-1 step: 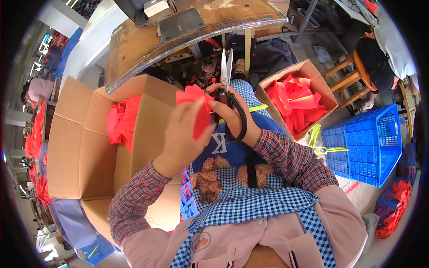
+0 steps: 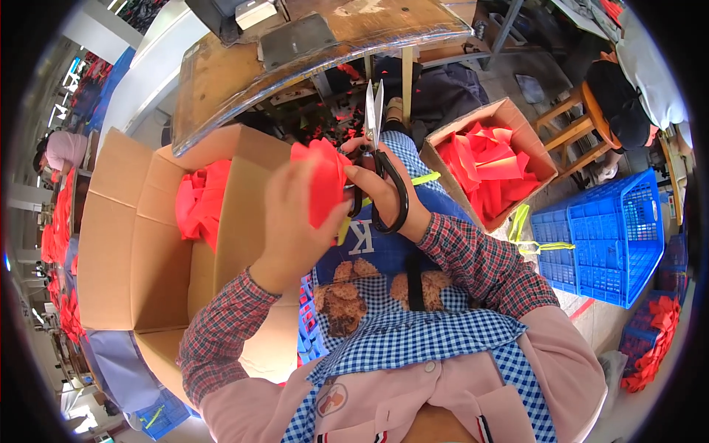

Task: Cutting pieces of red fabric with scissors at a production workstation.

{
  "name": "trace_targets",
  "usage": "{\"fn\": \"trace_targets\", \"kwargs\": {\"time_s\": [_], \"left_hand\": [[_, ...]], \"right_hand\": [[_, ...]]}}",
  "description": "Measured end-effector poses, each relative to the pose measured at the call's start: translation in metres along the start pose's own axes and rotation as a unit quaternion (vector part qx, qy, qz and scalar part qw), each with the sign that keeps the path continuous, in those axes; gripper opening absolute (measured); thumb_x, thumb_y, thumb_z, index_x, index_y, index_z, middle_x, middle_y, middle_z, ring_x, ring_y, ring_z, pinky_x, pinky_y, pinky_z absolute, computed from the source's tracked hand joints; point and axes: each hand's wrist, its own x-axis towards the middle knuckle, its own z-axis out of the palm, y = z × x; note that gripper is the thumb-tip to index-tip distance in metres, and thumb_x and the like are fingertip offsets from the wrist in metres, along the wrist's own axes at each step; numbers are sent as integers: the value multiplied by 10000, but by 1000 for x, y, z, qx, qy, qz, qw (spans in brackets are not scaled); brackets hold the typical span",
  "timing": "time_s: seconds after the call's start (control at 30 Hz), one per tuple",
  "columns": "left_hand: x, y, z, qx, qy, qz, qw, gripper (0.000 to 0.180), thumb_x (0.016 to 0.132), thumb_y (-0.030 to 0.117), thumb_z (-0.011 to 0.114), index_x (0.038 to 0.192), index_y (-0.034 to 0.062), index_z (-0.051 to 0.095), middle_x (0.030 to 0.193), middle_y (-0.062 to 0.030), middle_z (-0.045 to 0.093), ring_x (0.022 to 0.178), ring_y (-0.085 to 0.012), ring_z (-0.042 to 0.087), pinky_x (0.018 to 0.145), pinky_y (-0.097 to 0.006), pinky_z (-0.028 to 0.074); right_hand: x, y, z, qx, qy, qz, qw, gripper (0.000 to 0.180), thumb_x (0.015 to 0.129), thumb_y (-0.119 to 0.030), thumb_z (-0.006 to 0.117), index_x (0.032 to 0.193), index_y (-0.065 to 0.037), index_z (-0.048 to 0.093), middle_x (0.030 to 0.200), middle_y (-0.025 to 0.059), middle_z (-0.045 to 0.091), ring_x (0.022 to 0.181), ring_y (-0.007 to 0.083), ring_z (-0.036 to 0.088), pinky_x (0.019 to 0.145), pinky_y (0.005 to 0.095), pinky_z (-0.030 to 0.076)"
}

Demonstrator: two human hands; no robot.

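Note:
My left hand (image 2: 292, 221), slightly smeared by motion, pinches a red piece of cloth (image 2: 329, 184) over my lap. A short yellow edge shows by its thumb. Just to the right, my right hand (image 2: 391, 192) holds a pair of black-handled scissors (image 2: 375, 118). The blades point away from me and stand slightly apart. My right thumb and fingertips are next to the cloth's right edge; whether they touch it I cannot tell. Beneath both hands lies my blue apron (image 2: 413, 332), partly checked.
To the left stands an open cardboard box (image 2: 111, 236) with red cloth (image 2: 207, 199) inside. Another carton (image 2: 543, 151), at right, holds red pieces. Beyond are a wooden table (image 2: 221, 88), a blue crate (image 2: 591, 244) and a stool (image 2: 591, 111) with a person on it.
My left hand has shifted slightly left and its fingers have moved back, so more of the red cloth shows. The scissors and right hand stay nearly where they were.

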Motion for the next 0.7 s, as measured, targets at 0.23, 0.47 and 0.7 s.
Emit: {"fn": "trace_targets", "kwargs": {"time_s": [0.23,0.47,0.7], "left_hand": [[20,-15,-19,-563,-204,-372,709,510,877,179,728,1302,6,505,1220,-84,598,1070,-148,607,905,-290,502],[10,-23,-6,-553,-117,-383,730,353,886,95,694,1210,21,576,1099,-38,654,1002,-117,630,867,-271,520],[1,-20,5,-468,-146,-315,813,330,876,102,703,1172,2,595,1056,-33,660,955,-91,615,821,-252,512]], "right_hand": [[1,-2,-8,51,-31,17,998,314,928,-85,590,1224,-42,494,955,32,617,771,95,597,689,261,533],[-5,5,-8,-134,0,51,990,398,901,-147,701,1225,-82,479,873,11,598,773,75,573,688,231,490],[-1,7,-9,-142,15,-23,989,433,881,-103,720,1252,-73,498,907,-4,601,811,62,568,728,213,479]]}}
